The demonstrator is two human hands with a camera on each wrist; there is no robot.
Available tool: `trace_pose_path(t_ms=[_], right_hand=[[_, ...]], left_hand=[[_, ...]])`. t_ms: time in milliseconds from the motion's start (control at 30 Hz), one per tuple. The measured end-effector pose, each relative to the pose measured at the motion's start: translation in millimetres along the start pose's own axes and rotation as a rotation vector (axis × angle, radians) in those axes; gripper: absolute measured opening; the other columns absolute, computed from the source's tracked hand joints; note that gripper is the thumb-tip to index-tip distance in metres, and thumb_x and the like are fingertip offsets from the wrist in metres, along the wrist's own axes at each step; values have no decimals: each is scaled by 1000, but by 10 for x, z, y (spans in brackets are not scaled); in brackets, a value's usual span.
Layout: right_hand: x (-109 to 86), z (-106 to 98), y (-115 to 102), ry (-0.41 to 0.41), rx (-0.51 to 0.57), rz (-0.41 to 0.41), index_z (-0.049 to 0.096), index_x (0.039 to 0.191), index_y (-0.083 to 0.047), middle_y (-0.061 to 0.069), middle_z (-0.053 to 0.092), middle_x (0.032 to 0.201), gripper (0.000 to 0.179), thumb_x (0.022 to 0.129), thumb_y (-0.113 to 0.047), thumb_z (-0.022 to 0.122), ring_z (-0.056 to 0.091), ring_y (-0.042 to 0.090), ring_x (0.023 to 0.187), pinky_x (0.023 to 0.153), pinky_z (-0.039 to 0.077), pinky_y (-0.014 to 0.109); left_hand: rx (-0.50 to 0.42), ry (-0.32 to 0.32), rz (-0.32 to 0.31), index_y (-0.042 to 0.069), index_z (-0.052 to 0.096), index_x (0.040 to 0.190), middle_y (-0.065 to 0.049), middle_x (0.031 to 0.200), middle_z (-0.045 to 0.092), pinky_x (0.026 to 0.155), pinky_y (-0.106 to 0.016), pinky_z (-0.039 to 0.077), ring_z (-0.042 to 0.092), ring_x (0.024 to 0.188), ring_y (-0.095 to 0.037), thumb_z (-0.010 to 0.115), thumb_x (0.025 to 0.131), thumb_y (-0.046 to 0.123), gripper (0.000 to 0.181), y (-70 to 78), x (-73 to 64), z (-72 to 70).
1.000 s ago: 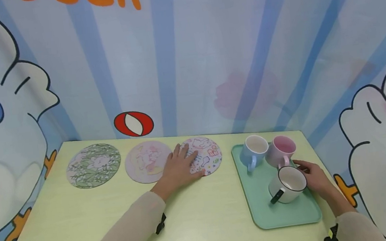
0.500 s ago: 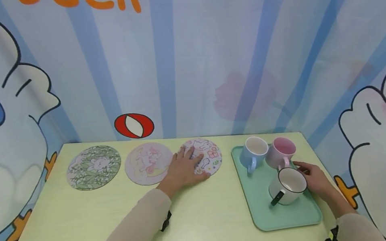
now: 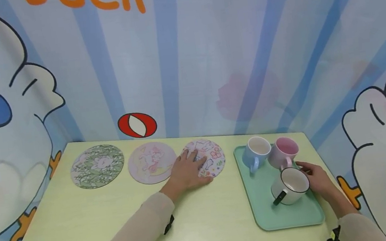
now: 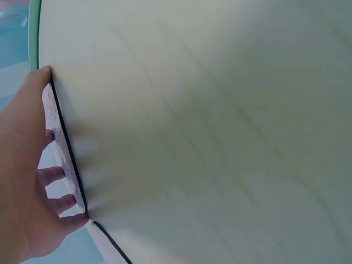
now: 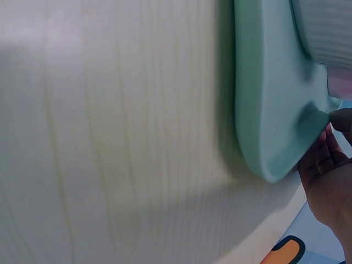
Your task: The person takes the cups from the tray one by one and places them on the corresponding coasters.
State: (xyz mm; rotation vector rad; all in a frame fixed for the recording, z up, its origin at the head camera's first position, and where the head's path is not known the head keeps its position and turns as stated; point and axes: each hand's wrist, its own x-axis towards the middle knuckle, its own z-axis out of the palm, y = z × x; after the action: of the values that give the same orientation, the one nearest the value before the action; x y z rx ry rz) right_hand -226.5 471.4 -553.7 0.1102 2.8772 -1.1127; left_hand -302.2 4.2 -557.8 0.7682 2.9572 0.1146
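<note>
Bench (image 3: 215, 231) carries, along its far side from left to right: green leafy mat (image 3: 99, 177), pink mat (image 3: 149, 175), floral mat (image 3: 218, 160), then tray (image 3: 283, 220) with three mugs. All three mats are round and lie flat, side by side.

Left hand (image 3: 187, 174): wide, fingers spread and fairly straight, laid over left part of floral mat. Left wrist view has the thumb tip at the mat's near edge, little finger at the edge next to pink mat. Gap between those two mats is small.

Right hand (image 3: 317, 180): narrow, holding the tray by its right edge. Right wrist view: thumb on the rim, other fingers curled at the outer side. Tray is light green, rounded corners, flat on the bench near its right edge.

Mugs, all upright in tray: blue mug (image 3: 253, 157) at back left, pink mug (image 3: 277, 157) just beside it at back right, white mug (image 3: 287, 195) in front of the pink one, closest to right hand. White one has black rim trim and a black handle aimed front left. Blue handle faces front. Can't tell if the mugs touch.

Behind: striped blue backdrop (image 3: 192, 55), cartoon ducks at both sides.
</note>
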Motion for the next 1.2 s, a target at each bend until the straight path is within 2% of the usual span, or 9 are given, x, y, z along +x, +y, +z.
trace_pose_path(t_ms=[400, 567, 900, 1200], right_hand=[[-13, -6, -7, -8, -16, 1, 46, 151, 12, 32, 61, 123, 46, 110, -7, 50, 60, 37, 104, 77, 52, 32], [-10, -19, 0, -5, -23, -5, 46, 151, 12, 31, 63, 121, 46, 110, -8, 51, 60, 34, 102, 75, 51, 30], [-9, -11, 19, -5, -32, -4, 46, 151, 12, 33, 63, 123, 46, 110, -8, 51, 61, 37, 104, 76, 52, 30], [19, 6, 0, -3, -34, -14, 46, 151, 12, 32, 63, 122, 46, 110, -8, 51, 61, 35, 102, 74, 52, 29]], left_hand=[[20, 38, 2, 32, 39, 165, -11, 173, 28, 122, -59, 31, 24, 157, -46, 47, 94, 82, 87, 71, -83, 77], [19, 50, 2, 33, 39, 165, -11, 173, 29, 122, -59, 31, 24, 157, -46, 46, 95, 82, 86, 98, -128, 93], [10, 41, -34, 36, 33, 167, -7, 176, 21, 125, -59, 25, 17, 160, -43, 40, 98, 80, 82, 112, -82, 219], [-1, 80, -52, 36, 37, 166, -7, 175, 23, 125, -59, 26, 18, 160, -42, 40, 99, 79, 79, 102, -98, 183]])
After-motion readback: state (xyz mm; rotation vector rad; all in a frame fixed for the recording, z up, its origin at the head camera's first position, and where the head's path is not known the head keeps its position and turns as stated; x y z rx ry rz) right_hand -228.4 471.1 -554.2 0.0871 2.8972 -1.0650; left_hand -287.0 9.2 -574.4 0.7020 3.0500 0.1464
